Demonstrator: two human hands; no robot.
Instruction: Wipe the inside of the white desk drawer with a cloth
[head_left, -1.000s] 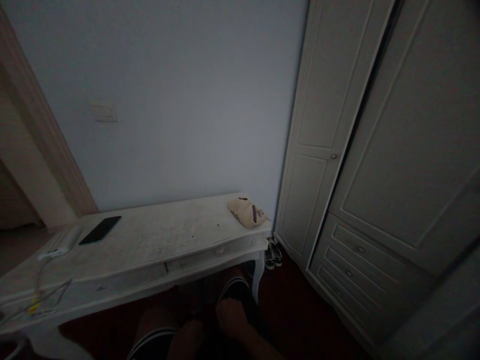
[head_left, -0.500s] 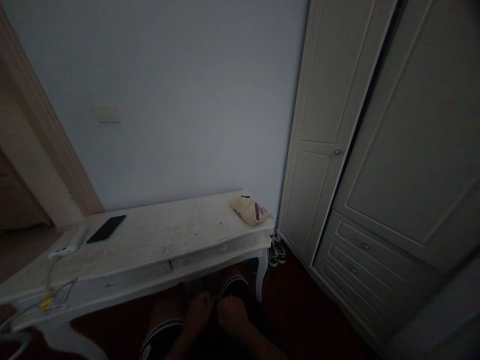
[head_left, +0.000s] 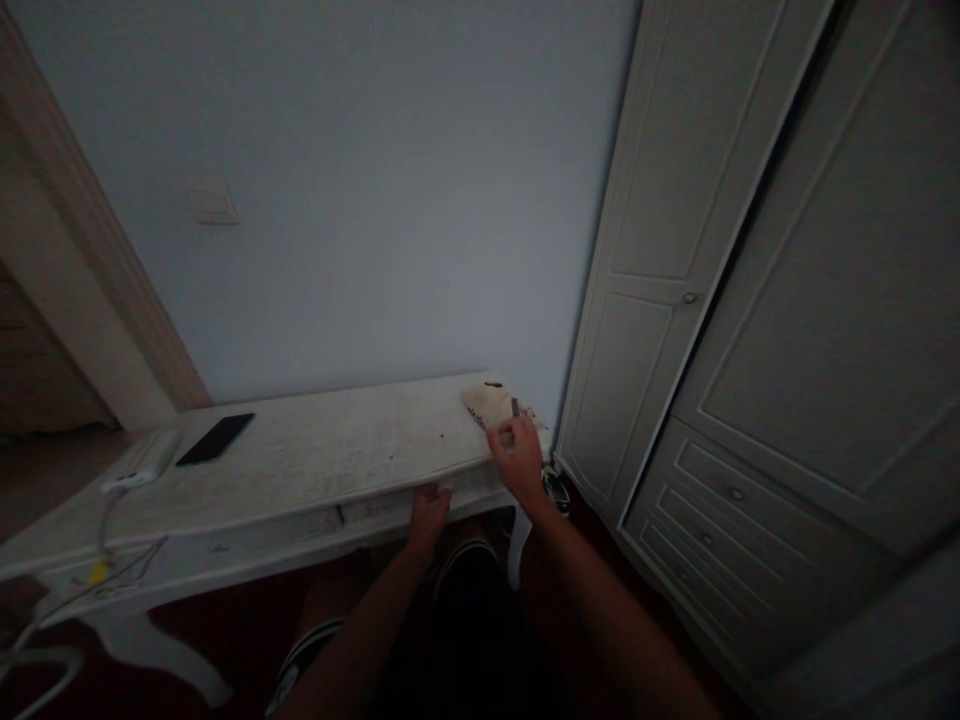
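A cream cloth pouch [head_left: 484, 400] with dark printing lies at the right end of the worn white table [head_left: 352, 440]. My right hand [head_left: 519, 455] is over the pouch's near edge, its fingers bent and apart. Whether the fingertips touch the cloth is hard to see in the dim light. Lower and to the left, my left hand [head_left: 430, 515] is at the front of the table's right drawer [head_left: 478, 487], fingers curled in. It covers the spot where the drawer knob sits, so any hold on the knob is hidden.
On the table's left lie a dark phone [head_left: 216, 440] and a white power strip [head_left: 142, 460] with its cord. A white wardrobe [head_left: 637, 350] stands on the right. Shoes [head_left: 555, 490] rest on the dark red floor by the table leg [head_left: 519, 545]. My knees are under the table.
Both hands have risen from my lap, where they were loosely closed. The left has moved forward to the drawer front, the right up to the pouch. The view has shifted slightly.
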